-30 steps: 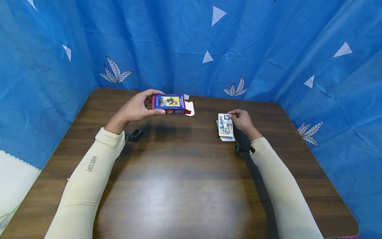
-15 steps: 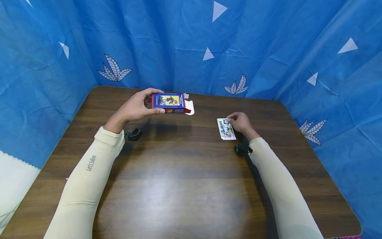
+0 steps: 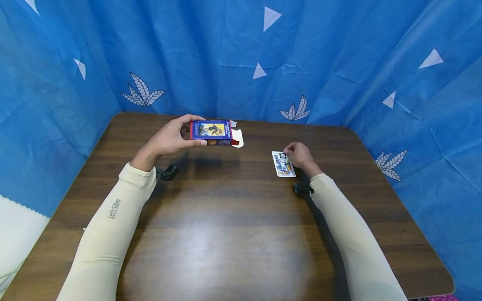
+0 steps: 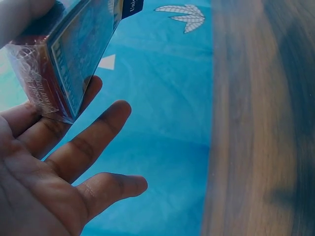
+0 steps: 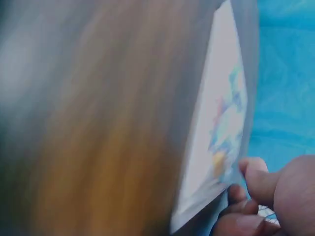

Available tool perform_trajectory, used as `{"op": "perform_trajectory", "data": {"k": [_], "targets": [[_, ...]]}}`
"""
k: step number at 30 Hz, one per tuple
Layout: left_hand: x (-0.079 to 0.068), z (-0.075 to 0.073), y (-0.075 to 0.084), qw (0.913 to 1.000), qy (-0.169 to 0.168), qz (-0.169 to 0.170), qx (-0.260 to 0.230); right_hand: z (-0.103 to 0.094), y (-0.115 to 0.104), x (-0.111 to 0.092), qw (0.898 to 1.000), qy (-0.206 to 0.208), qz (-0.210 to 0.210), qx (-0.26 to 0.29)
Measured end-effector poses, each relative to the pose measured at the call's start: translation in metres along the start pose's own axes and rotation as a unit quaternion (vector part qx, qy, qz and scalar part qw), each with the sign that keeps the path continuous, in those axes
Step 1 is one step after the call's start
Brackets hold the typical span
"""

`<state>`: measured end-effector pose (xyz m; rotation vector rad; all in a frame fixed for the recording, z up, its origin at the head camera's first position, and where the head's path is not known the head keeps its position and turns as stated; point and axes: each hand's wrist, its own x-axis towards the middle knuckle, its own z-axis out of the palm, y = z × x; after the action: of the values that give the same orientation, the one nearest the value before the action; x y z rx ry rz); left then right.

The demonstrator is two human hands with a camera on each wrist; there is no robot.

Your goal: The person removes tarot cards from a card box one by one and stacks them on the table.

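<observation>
My left hand [image 3: 169, 136] grips a blue and red tarot card box [image 3: 211, 130] by its closed end, above the table's far side. The flaps [image 3: 237, 138] at the box's right end stand open. In the left wrist view the box [image 4: 81, 56] shows a shiny wrapped end, with thumb and fingers around it and two fingers spread free. Over to the right, my right hand [image 3: 300, 155] pinches the upper right corner of a small stack of tarot cards [image 3: 281, 166], picture side up. The right wrist view shows thumb and fingers at the corner of the blurred cards [image 5: 209, 147].
Dark wooden table [image 3: 211, 234] under both hands. A blue curtain [image 3: 233, 54] with white triangles and leaf prints hangs along its back and sides. White cloth [image 3: 19, 234] shows at the left edge.
The top card has come down and lined up with the cards under it, so the stack looks like one card. My right hand has moved slightly down and left. The left hand keeps the box.
</observation>
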<state>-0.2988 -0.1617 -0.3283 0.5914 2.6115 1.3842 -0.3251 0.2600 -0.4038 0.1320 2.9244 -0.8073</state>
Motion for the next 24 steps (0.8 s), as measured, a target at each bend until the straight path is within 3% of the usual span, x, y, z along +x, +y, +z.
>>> {"op": "perform_trajectory", "data": {"k": [3, 6, 8, 11, 14, 18, 24], "targets": [[0.0, 0.002, -0.002, 1.0, 0.002, 0.001, -0.004, 0.0, -0.014, -0.003, 0.999, 0.027, -0.032, 0.014], [0.0, 0.003, -0.003, 0.9999, 0.006, 0.008, -0.006, -0.002, -0.043, -0.01, 0.991, 0.057, -0.102, 0.068], [0.0, 0.003, -0.003, 0.9999, 0.01, 0.011, -0.004, -0.002, -0.068, -0.017, 0.976, 0.059, -0.152, 0.143], [-0.002, 0.001, -0.001, 0.9998, 0.015, 0.015, -0.001, -0.002, -0.105, -0.029, 0.938, 0.024, -0.193, 0.286], [-0.003, 0.0, -0.001, 0.9997, 0.016, 0.017, -0.001, 0.003, -0.132, -0.039, 0.906, -0.027, -0.178, 0.382], [-0.005, -0.003, -0.001, 0.9997, 0.016, 0.018, -0.009, 0.014, -0.152, -0.044, 0.904, -0.073, -0.142, 0.396], [-0.007, -0.005, 0.002, 0.9995, 0.015, 0.022, -0.016, 0.023, -0.162, -0.045, 0.902, -0.117, -0.079, 0.407]]}}
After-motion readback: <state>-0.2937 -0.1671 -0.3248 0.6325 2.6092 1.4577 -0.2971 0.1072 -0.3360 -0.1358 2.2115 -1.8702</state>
